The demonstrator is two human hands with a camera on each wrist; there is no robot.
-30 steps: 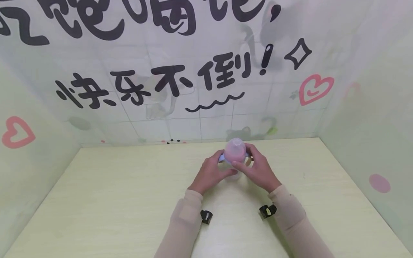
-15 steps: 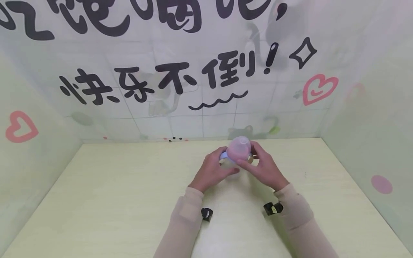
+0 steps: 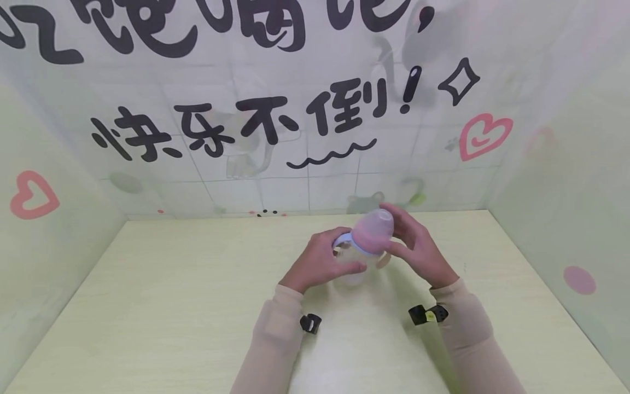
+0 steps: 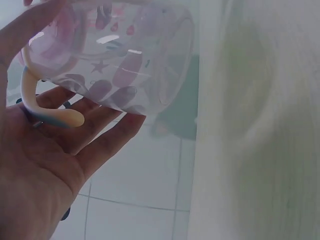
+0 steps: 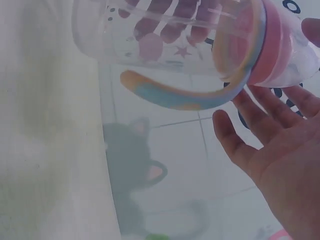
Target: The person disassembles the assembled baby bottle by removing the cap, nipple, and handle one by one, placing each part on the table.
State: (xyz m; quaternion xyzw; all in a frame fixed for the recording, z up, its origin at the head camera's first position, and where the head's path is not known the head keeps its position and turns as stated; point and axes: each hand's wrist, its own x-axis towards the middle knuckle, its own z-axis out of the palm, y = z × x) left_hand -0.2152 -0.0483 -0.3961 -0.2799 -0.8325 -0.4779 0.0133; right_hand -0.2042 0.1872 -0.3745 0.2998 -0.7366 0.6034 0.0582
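A clear baby bottle (image 3: 355, 257) with a pink collar (image 3: 371, 236), a see-through cap (image 3: 381, 221) and pastel side handles (image 3: 340, 241) is held above the pale table (image 3: 172, 306), tilted with its top toward the upper right. My left hand (image 3: 322, 262) grips the clear body from the left; its fingers curl under the bottle (image 4: 115, 55) by a handle (image 4: 47, 112). My right hand (image 3: 418, 246) holds the cap end, thumb below the collar and fingers behind the cap. In the right wrist view the collar (image 5: 272, 50) and a handle (image 5: 185, 97) lie above my right hand (image 5: 280, 155).
The table is boxed in by a back wall (image 3: 305, 109) with black lettering and pink hearts and by pale green side walls (image 3: 566, 164). A grey cat figure (image 5: 132, 165) is printed low on the back wall.
The bottle has tipped from upright toward the right. My right hand moved right and a little up with the cap end; the left hand stayed on the body.
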